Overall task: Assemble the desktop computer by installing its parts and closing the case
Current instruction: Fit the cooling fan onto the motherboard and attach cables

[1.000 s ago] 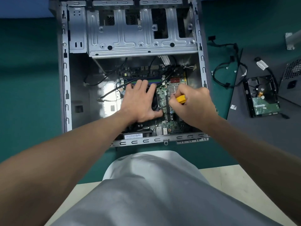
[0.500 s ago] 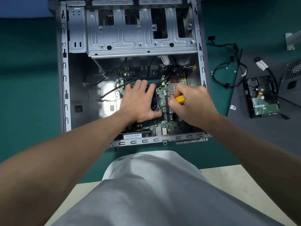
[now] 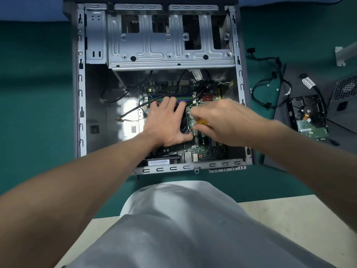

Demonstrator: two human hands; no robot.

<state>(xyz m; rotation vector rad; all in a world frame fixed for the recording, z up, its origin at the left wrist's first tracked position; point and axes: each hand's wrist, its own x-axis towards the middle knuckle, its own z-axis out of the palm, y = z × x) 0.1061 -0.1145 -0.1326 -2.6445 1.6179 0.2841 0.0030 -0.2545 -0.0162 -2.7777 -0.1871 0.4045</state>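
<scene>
Green mat [image 3: 38,97], screwdriver [image 3: 202,122] in right hand [image 3: 225,122]

One open computer case [image 3: 79,93] is counted at the centre. One motherboard [image 3: 204,151] is seen inside it toward 5 o'clock, and one metal drive cage [image 3: 166,53] at its 12 o'clock end. A left hand [image 3: 166,124] and a right hand [image 3: 226,122] are counted over the board, two in all, and one yellow-handled tool [image 3: 201,121] is seen in the right. One barcode label [image 3: 158,162] is counted at the case's 6 o'clock edge. Outside the case, toward 3 o'clock, four things are counted: one hard drive [image 3: 309,120], one bundle of black cables [image 3: 270,89], one dark flat panel [image 3: 301,157] and one vented grey box [image 3: 345,97] cut by the frame edge. One pale metal bracket [image 3: 343,55] is seen toward 2 o'clock.
</scene>
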